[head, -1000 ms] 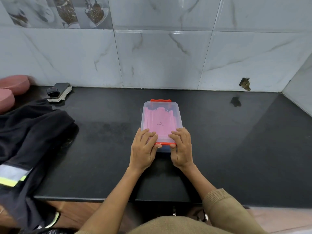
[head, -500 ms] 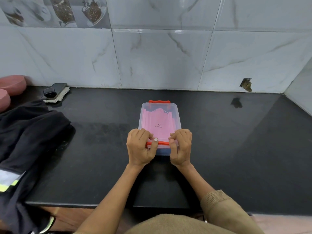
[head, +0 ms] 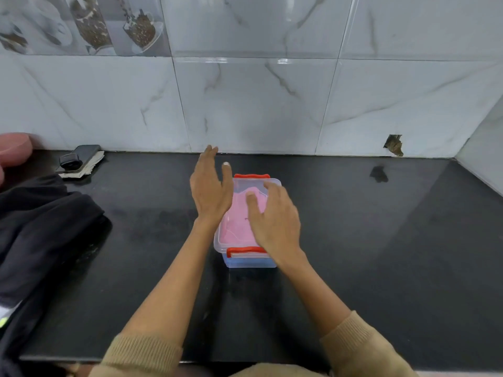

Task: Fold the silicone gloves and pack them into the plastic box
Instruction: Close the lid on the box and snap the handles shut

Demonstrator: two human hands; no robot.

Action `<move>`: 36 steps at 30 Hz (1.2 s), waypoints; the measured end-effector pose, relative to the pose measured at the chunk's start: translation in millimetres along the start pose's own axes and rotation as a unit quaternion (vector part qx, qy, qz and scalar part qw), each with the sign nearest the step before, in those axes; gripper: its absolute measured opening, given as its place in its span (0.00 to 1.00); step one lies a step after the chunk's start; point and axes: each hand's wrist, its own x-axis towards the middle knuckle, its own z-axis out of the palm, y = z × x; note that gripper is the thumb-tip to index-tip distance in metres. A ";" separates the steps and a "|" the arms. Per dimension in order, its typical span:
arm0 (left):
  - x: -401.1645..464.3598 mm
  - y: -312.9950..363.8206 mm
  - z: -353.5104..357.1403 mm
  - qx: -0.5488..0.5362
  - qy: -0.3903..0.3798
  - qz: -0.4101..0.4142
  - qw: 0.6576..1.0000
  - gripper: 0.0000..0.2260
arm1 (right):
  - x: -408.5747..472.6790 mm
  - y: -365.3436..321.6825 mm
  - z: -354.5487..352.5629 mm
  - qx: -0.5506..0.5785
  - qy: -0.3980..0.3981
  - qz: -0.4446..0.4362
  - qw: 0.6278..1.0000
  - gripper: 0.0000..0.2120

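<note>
The clear plastic box (head: 246, 261) stands mid-counter with its lid on and a red clasp (head: 246, 251) at the near end and another at the far end. Pink silicone gloves (head: 235, 225) show through the lid. My left hand (head: 209, 187) hovers at the box's left far side, fingers spread, holding nothing. My right hand (head: 275, 219) is over the lid's right half with fingers apart; I cannot tell whether it touches the lid.
A dark garment with a reflective stripe (head: 40, 227) lies at the left. A phone on a rag (head: 80, 159) sits by the tiled wall. A pink bowl (head: 13, 148) is at the far left. The black counter (head: 381, 240) ends at a corner wall on the right.
Both hands let go of the near red clasp and moved forward over the box, opening their fingers. The near clasp now lies flat against the box.
</note>
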 end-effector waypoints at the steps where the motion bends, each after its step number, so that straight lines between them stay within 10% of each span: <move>1: 6.4 -2.1 8.9 0.031 -0.042 0.015 0.999 0.22 | -1.1 -2.5 5.7 -0.040 -0.040 0.013 0.998 0.29; 9: 28.6 -19.0 48.4 0.192 -0.328 0.017 0.925 0.23 | 6.5 16.9 28.6 -0.201 -0.167 0.003 0.965 0.40; 17: 18.3 -21.3 40.9 0.132 -0.196 -0.113 0.965 0.15 | 65.1 50.7 -14.4 -0.211 -0.299 -0.063 0.929 0.36; 26: -21.0 -19.3 11.5 -0.089 -0.043 -0.294 0.951 0.07 | 74.5 72.3 -15.2 -0.171 -0.058 0.040 0.983 0.22; 29: -32.2 -23.3 7.6 -0.142 -0.056 -0.320 0.935 0.06 | 71.9 86.1 -11.4 0.091 0.016 0.052 0.994 0.19; 36: -41.2 -38.7 10.9 -0.383 -0.003 -0.336 0.860 0.24 | 68.9 105.6 -12.3 0.542 0.049 0.252 0.800 0.22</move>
